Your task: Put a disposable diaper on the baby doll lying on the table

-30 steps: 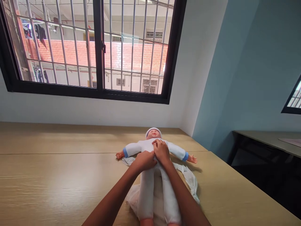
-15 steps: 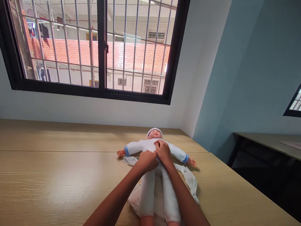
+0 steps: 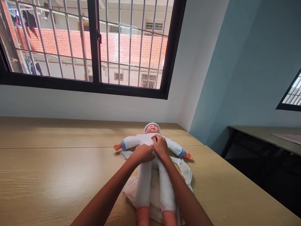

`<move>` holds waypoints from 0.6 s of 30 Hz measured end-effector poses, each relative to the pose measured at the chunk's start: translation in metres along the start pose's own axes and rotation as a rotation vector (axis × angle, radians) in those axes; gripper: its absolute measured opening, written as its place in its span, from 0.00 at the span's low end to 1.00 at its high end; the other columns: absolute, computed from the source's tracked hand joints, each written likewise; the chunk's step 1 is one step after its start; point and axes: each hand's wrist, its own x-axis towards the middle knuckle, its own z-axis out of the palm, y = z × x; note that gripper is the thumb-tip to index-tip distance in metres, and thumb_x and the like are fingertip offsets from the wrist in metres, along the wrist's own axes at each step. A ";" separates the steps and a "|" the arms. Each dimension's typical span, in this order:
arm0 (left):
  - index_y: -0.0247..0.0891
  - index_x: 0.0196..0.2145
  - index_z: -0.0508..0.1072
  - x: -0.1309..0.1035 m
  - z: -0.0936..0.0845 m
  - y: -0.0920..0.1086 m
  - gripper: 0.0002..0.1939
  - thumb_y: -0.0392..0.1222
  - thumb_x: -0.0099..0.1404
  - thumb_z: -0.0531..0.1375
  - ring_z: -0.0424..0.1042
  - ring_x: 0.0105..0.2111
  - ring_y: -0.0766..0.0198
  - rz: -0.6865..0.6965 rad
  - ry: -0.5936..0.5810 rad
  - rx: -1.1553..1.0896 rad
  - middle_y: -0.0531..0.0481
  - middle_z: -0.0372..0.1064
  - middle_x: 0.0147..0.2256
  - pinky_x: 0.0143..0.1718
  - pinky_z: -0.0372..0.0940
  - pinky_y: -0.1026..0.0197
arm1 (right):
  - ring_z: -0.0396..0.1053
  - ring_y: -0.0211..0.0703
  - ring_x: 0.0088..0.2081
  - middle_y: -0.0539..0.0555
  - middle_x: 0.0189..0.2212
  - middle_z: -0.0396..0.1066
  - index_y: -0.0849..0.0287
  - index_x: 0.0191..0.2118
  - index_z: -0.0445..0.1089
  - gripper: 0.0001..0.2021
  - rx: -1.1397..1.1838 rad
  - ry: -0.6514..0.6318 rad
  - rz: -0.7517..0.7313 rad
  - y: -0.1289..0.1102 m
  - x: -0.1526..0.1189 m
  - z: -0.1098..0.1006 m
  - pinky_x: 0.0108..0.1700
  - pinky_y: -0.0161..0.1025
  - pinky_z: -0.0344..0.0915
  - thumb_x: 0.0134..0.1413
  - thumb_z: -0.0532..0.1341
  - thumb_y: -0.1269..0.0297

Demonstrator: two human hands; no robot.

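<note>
Since a second ago, both my hands have hardly moved. My left hand [image 3: 143, 153] and right hand [image 3: 160, 146] pinch the doll's suit [image 3: 150, 142] at its chest. The doll [image 3: 151, 163] lies flat on the table [image 3: 58, 175], head at 12 o'clock. I think I am closing the front; next needs small, careful finger presses.

Around your work: a wooden tabletop [image 3: 47, 175], a barred window [image 3: 94, 47] and a second table [image 3: 265, 138].

You see the light tabletop run to the white wall [image 3: 94, 105] at its far edge, with a seam crossing it from side to side. Above that wall sits your black-framed window, its bars in front of a red brick building [image 3: 131, 50]. Past the tabletop's right edge stands a blue wall [image 3: 240, 62], and against it the second, dark-sided table.
</note>
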 end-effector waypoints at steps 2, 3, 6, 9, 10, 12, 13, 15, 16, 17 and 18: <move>0.34 0.46 0.70 0.000 -0.006 -0.005 0.14 0.47 0.70 0.57 0.72 0.39 0.61 0.023 -0.014 -0.010 0.47 0.70 0.42 0.41 0.70 0.54 | 0.68 0.47 0.44 0.58 0.38 0.73 0.61 0.37 0.70 0.11 0.014 -0.012 -0.020 0.002 -0.003 -0.009 0.48 0.39 0.60 0.60 0.50 0.73; 0.34 0.45 0.71 -0.001 -0.009 -0.007 0.13 0.46 0.70 0.57 0.72 0.37 0.62 0.030 -0.016 -0.013 0.48 0.71 0.40 0.40 0.70 0.55 | 0.68 0.46 0.43 0.58 0.38 0.72 0.61 0.39 0.70 0.10 0.020 -0.018 -0.032 0.003 -0.006 -0.015 0.47 0.39 0.61 0.60 0.51 0.72; 0.33 0.43 0.70 -0.013 -0.016 -0.006 0.10 0.42 0.70 0.55 0.72 0.38 0.59 0.017 0.044 -0.001 0.48 0.71 0.36 0.39 0.69 0.55 | 0.67 0.46 0.40 0.57 0.37 0.70 0.62 0.42 0.69 0.08 0.035 -0.039 -0.080 0.006 -0.026 -0.043 0.45 0.40 0.62 0.59 0.55 0.69; 0.32 0.43 0.69 -0.039 -0.010 0.010 0.11 0.40 0.70 0.53 0.68 0.46 0.49 0.004 0.148 0.048 0.42 0.72 0.39 0.45 0.65 0.48 | 0.67 0.45 0.41 0.53 0.36 0.69 0.58 0.39 0.70 0.05 0.039 -0.105 -0.181 0.004 -0.062 -0.071 0.46 0.42 0.60 0.59 0.59 0.65; 0.33 0.43 0.70 -0.050 -0.004 0.016 0.11 0.41 0.70 0.53 0.67 0.47 0.47 0.025 0.161 0.060 0.41 0.72 0.41 0.46 0.64 0.47 | 0.67 0.46 0.41 0.53 0.36 0.70 0.57 0.37 0.71 0.05 0.010 -0.148 -0.249 0.001 -0.075 -0.078 0.47 0.44 0.59 0.59 0.59 0.64; 0.35 0.44 0.71 -0.069 0.011 0.028 0.11 0.41 0.68 0.54 0.67 0.48 0.46 0.103 0.187 0.114 0.41 0.71 0.44 0.47 0.64 0.45 | 0.67 0.47 0.42 0.51 0.34 0.71 0.55 0.33 0.72 0.06 -0.036 -0.274 -0.329 -0.004 -0.098 -0.088 0.46 0.45 0.58 0.59 0.59 0.63; 0.35 0.48 0.71 -0.077 0.019 0.032 0.13 0.39 0.67 0.55 0.66 0.50 0.46 0.133 0.196 0.148 0.41 0.70 0.48 0.48 0.64 0.45 | 0.67 0.47 0.43 0.51 0.35 0.72 0.55 0.32 0.72 0.06 -0.056 -0.332 -0.362 -0.007 -0.107 -0.091 0.46 0.46 0.57 0.58 0.60 0.64; 0.35 0.54 0.69 -0.088 0.035 0.034 0.18 0.39 0.68 0.55 0.62 0.56 0.45 0.193 0.207 0.209 0.39 0.67 0.54 0.54 0.61 0.42 | 0.67 0.46 0.44 0.51 0.36 0.73 0.56 0.32 0.73 0.05 -0.102 -0.404 -0.427 -0.011 -0.119 -0.092 0.51 0.46 0.57 0.57 0.60 0.66; 0.35 0.56 0.68 -0.090 0.041 0.034 0.20 0.40 0.69 0.54 0.59 0.59 0.44 0.225 0.205 0.233 0.38 0.65 0.56 0.58 0.58 0.40 | 0.67 0.46 0.45 0.52 0.36 0.73 0.57 0.32 0.73 0.06 -0.130 -0.423 -0.468 -0.011 -0.123 -0.092 0.55 0.47 0.55 0.56 0.59 0.67; 0.35 0.57 0.67 -0.091 0.046 0.032 0.20 0.41 0.70 0.53 0.57 0.61 0.44 0.255 0.199 0.254 0.38 0.64 0.58 0.60 0.55 0.38 | 0.67 0.45 0.45 0.52 0.36 0.74 0.58 0.33 0.73 0.06 -0.153 -0.440 -0.513 -0.011 -0.125 -0.091 0.60 0.48 0.51 0.56 0.58 0.67; 0.35 0.58 0.67 -0.091 0.050 0.030 0.20 0.42 0.71 0.51 0.55 0.63 0.44 0.279 0.193 0.272 0.38 0.63 0.59 0.61 0.53 0.37 | 0.67 0.44 0.45 0.52 0.36 0.74 0.59 0.33 0.74 0.07 -0.168 -0.459 -0.556 -0.009 -0.126 -0.091 0.63 0.48 0.46 0.56 0.58 0.68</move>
